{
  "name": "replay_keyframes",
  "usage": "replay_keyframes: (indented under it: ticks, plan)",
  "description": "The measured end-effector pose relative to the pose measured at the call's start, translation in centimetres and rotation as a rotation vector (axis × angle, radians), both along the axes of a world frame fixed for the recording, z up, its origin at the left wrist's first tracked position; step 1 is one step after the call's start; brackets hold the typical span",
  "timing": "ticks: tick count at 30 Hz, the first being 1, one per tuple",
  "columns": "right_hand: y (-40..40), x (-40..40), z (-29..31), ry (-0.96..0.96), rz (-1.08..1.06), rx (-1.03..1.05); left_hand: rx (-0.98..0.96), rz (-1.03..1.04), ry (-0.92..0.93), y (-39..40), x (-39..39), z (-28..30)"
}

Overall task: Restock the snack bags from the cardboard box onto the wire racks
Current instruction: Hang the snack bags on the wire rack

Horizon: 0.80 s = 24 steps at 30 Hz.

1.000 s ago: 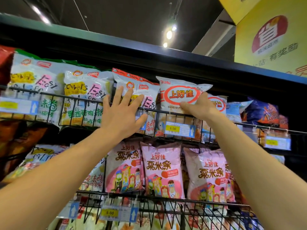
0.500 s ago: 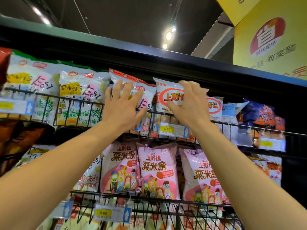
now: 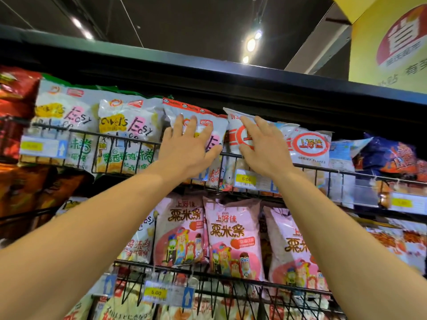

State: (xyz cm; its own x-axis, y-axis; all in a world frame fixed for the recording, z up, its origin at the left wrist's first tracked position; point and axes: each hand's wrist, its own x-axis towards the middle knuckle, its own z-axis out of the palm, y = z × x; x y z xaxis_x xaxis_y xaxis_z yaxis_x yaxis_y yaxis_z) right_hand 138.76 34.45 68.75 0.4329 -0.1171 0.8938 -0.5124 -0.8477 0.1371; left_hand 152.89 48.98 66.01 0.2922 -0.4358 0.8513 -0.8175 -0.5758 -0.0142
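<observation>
Lower wire rack (image 3: 221, 277): pink snack bags (image 3: 233, 236) upright. Upper wire rack (image 3: 120, 139): left hand (image 3: 184, 151), fingers spread flat, presses a white-pink snack bag (image 3: 209, 122); right hand (image 3: 261, 148), fingers straight, presses the adjacent shrimp-flakes bag (image 3: 235, 135). Price tag (image 3: 246, 180) beneath.

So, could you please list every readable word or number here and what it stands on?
"上好佳", "SHRIMP FLAKES": white shrimp bag
"上好佳", "粟米条": pink snack bag
"Easy": white-green bag
"6.00": top price tag
"6.00": lower price tag
Yellow sign: mostly cut off.
Other tags: blurred.
</observation>
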Motion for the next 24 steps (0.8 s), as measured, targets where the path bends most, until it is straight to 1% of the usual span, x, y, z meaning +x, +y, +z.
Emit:
replay_keyframes:
  ticks: [5,9,12,14,16,20,24]
  plan:
    - [1.4,0.3,0.3,0.082,-0.087,0.096,0.001,0.019,-0.004,0.5,-0.2,0.1]
    - [2.8,-1.4,0.4,0.098,-0.128,0.099,0.047,0.007,-0.006,1.8,-1.6,0.4]
    - [4.0,-2.7,0.3,0.063,-0.078,0.101,0.056,-0.005,0.013,3.5,-2.9,0.6]
    - [5.0,-3.8,-0.3,0.050,-0.042,0.087,0.041,-0.008,-0.024,4.8,-3.9,0.3]
    - [5.9,-5.0,-1.4,0.067,-0.045,0.063,0.034,-0.017,-0.060,6.3,-4.7,-0.7]
    - [8.5,-8.2,-4.7,0.092,-0.045,0.043,0.080,-0.043,-0.098,9.6,-6.5,-3.8]
    - [11.7,-12.6,-8.9,0.176,-0.046,0.089,0.132,-0.051,-0.062,13.2,-10.0,-8.0]
